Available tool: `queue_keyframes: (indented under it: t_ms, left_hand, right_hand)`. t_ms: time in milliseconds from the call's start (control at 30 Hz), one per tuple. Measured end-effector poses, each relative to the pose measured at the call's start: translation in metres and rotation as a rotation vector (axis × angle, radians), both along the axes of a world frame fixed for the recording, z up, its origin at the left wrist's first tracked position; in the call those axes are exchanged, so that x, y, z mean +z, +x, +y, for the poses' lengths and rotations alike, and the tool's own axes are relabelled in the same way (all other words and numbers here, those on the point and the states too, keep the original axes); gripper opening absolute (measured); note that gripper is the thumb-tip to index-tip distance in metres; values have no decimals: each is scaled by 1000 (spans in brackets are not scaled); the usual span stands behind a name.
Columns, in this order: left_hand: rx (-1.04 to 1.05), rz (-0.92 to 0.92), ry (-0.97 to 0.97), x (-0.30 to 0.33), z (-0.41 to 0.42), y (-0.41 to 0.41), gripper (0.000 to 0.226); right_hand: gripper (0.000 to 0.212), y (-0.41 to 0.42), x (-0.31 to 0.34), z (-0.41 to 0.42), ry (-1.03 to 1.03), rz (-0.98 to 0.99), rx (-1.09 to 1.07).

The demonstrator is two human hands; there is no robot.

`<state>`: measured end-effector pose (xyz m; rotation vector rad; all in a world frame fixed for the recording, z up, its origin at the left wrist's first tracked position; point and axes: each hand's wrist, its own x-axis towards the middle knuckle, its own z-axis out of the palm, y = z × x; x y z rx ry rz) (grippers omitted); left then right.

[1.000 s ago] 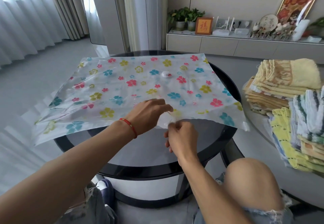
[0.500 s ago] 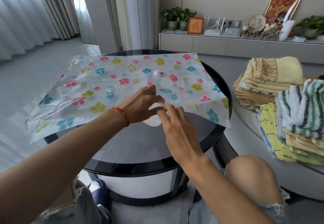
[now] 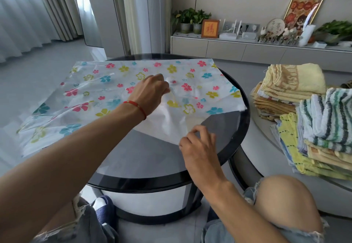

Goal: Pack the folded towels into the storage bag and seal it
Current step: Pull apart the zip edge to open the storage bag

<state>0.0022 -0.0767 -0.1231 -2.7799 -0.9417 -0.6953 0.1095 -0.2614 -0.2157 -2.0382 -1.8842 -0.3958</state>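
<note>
left hand (image 3: 150,94) and right hand (image 3: 198,143) pinching flowered storage bag (image 3: 91,98)

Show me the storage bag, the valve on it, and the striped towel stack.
storage bag (image 3: 106,90), head view, flowered top sheet.
valve (image 3: 170,80), head view, white cap.
striped towel stack (image 3: 327,117), head view, top towel.

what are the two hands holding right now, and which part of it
Both hold the flowered storage bag. The left hand grips its upper layer near the middle, lifting it; the right hand pinches the lower layer at the near open edge.
</note>
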Motion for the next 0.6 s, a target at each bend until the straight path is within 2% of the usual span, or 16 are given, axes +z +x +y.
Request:
queue_keyframes:
  t_ms: [100,133,233,333,400,500,600]
  left_hand:
    - [-262,121,94,3,0,4,67]
    - [-333,184,136,3,0,5,72]
    - [-393,304,157,2,-1,8,61]
    - [-368,312,155,-4,-9,10,43]
    - [-342,295,187,-8,-13,11,25]
    - [-295,264,203,-12,-13,19,31]
    - [-224,203,234,-11,-9,25,28]
  right_hand:
    - [21,2,10,2,-12,-120,105]
    - [19,6,16,4,-14,-170,139]
    - [27,23,30,12,-77,-336,237]
    - [40,40,36,17,-130,-368,292]
    - [35,46,36,16,-107,-320,270]
    - [30,45,27,13,-128,-169,188]
    - [25,41,13,4,-150,36,88]
